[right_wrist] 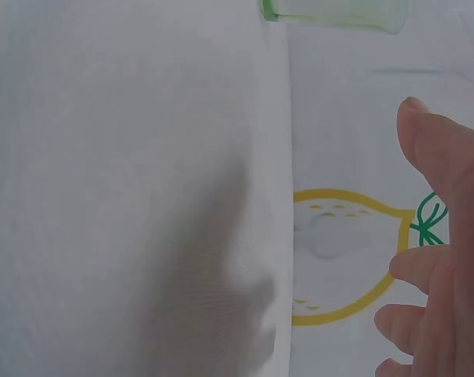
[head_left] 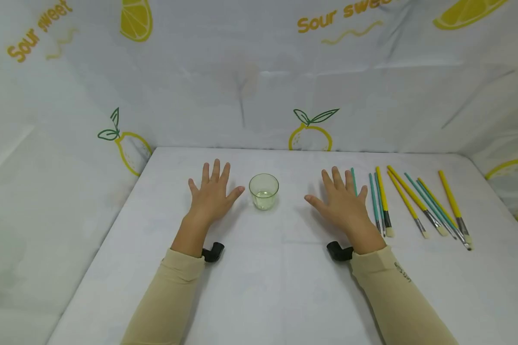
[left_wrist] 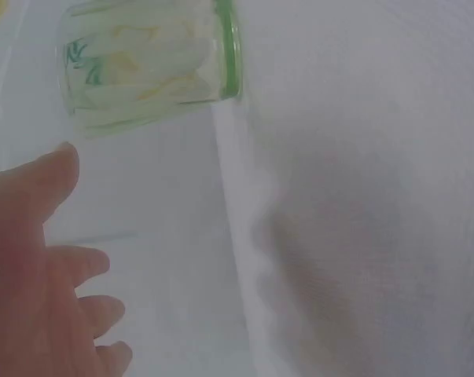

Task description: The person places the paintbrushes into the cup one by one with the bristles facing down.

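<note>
A clear greenish drinking glass (head_left: 264, 192) stands upright on the white table between the two hands. To its left, my left hand (head_left: 211, 197) has its fingers spread and straight, holding nothing; the thumb points toward the glass without touching it. My right hand (head_left: 342, 203) is also spread over the table on the other side of the glass, holding nothing. Beside it lie several paintbrushes (head_left: 407, 196) with yellow or teal handles, bristles toward the near side; the right fingers partly cover one teal handle. The glass (left_wrist: 150, 63) also shows in the left wrist view, above the thumb.
A white cloth (head_left: 224, 96) printed with lemons and lettering hangs behind the table and at its sides. Black wrist-worn pieces (head_left: 213, 252) stick out at both cuffs. The white tabletop (head_left: 276, 287) stretches toward the near side between the forearms.
</note>
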{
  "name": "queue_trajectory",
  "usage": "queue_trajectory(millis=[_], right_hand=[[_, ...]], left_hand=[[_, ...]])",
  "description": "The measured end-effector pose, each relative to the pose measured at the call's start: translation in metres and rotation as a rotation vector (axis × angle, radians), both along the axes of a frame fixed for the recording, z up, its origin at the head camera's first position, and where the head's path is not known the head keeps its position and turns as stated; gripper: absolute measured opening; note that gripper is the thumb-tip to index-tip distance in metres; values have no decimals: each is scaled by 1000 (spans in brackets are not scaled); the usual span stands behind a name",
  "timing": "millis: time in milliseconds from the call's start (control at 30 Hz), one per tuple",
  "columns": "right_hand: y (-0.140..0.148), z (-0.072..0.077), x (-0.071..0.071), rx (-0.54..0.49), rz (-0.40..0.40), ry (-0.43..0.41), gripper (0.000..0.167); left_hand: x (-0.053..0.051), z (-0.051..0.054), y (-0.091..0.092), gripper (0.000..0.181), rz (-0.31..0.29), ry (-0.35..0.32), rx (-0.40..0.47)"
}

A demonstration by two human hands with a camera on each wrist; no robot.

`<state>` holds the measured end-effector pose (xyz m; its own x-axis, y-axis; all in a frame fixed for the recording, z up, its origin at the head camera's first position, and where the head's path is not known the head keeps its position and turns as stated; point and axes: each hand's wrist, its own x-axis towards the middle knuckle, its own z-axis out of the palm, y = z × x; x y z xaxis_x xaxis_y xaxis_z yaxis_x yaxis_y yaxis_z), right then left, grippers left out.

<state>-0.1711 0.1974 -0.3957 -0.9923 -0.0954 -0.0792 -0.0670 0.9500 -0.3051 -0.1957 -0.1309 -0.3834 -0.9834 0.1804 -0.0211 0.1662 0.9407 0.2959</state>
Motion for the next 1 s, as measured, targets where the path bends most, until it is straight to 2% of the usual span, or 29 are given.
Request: queue_trajectory(millis=[133, 267, 400, 567, 633, 733, 833, 1000], right_hand=[[4, 3, 0, -8, -8, 2, 100], [12, 8, 0, -20, -22, 20, 99], [26, 14, -3, -64, -37, 59, 96], [51, 25, -4, -135, -86, 123, 86], [60, 28, -3, -154, -112, 126, 80], [71, 32, 0, -176, -143, 104, 71], [79, 30, 2, -182, -163, 58, 66], [88, 23, 2, -159, -175, -18, 58]], left_hand=[[-2, 0, 2, 81, -46, -25, 103], [-3, 0, 3, 78, -109, -61, 302], [-2, 1, 3, 71, -91, -114, 504], [-6, -1, 6, 58, -81, -183, 834], [-8, -3, 9, 51, -69, -211, 977], [-9, -6, 14, 41, -23, -246, 1129], [-9, -9, 18, 37, 16, -284, 1219], [-7, -16, 26, 34, 54, -324, 1257]])
